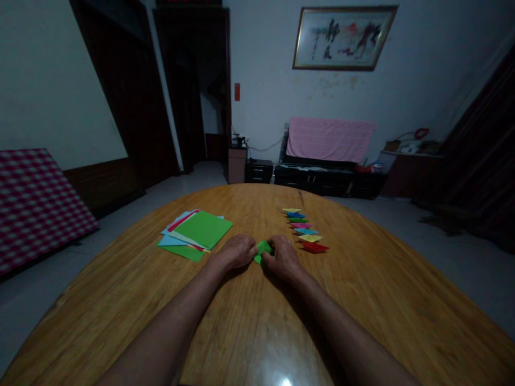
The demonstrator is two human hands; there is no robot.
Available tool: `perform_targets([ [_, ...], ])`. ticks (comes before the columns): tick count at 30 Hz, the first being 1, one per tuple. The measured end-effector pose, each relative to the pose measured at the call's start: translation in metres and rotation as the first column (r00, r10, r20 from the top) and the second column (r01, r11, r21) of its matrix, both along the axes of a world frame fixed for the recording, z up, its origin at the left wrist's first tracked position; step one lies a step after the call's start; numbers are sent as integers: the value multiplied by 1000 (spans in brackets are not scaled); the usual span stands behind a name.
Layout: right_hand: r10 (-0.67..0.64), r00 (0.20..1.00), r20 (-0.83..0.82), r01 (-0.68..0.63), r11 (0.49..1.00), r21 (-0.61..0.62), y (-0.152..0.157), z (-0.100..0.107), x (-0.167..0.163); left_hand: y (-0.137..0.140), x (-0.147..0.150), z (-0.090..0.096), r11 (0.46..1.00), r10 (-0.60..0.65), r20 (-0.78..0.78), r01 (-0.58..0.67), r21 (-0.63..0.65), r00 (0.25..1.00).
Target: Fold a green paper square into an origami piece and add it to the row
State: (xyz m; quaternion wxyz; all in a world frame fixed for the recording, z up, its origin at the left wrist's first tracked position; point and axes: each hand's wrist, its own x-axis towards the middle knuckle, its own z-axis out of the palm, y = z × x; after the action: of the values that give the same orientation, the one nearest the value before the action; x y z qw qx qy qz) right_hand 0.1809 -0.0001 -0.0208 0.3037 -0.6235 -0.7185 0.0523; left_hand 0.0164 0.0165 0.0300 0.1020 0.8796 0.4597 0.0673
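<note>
Between my two hands, on the wooden table (257,321), is a small folded piece of green paper (263,250). My left hand (238,251) has its fingers closed on the paper's left edge. On the other side, my right hand (284,258) grips the right part, its thumb on the near side and its fingers curled over the far side. The fingers cover part of the paper, so its full folded shape is hidden.
Left of my hands lies a loose stack of coloured paper sheets (205,228), a green one on top. Several folded paper boats run in a row at the right, a red boat (315,247) nearest. Beyond the table stands a black cabinet (314,178) with a pink cloth (330,138) above.
</note>
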Motion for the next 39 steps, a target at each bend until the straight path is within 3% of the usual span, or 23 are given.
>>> perform_targets([
  [6, 2, 998, -66, -4, 999, -38, 5, 5, 12, 14, -13, -16, 999, -29, 298, 36, -19, 954],
  [10, -12, 979, -204, -4, 997, -78, 6, 7, 17, 21, -13, -23, 990, 12, 476, 56, -130, 879],
  [13, 64, 911, -408, -114, 989, -98, 5, 9, 18, 22, -10, -27, 980, 65, 558, 53, -193, 827],
  [17, 186, 779, -599, -309, 945, -109, 5, 8, 20, 24, -9, -32, 986, 58, 596, 48, -160, 801],
  [20, 158, 753, -639, -264, 962, -74, 6, 4, 21, 26, -11, -33, 989, 45, 605, 49, -139, 795],
  [23, 165, 803, -572, -199, 980, 3, 6, 1, 22, 26, -15, -31, 994, 22, 584, 47, -103, 811],
  [27, 202, 950, -238, -192, 979, 68, 0, 5, 24, 24, -19, -29, 998, -44, 485, 58, -12, 873],
  [30, 267, 963, -34, -263, 959, 102, -4, 9, 26, 25, -22, -29, 996, -87, 355, 81, 31, 931],
  [33, 290, 957, 9, -290, 951, 106, -4, 9, 28, 26, -22, -30, 989, -141, 258, 127, 71, 956],
  [39, 275, 960, -59, -270, 960, 73, -2, 5, 32, 26, -23, -30, 978, -195, 186, 177, 110, 963],
])
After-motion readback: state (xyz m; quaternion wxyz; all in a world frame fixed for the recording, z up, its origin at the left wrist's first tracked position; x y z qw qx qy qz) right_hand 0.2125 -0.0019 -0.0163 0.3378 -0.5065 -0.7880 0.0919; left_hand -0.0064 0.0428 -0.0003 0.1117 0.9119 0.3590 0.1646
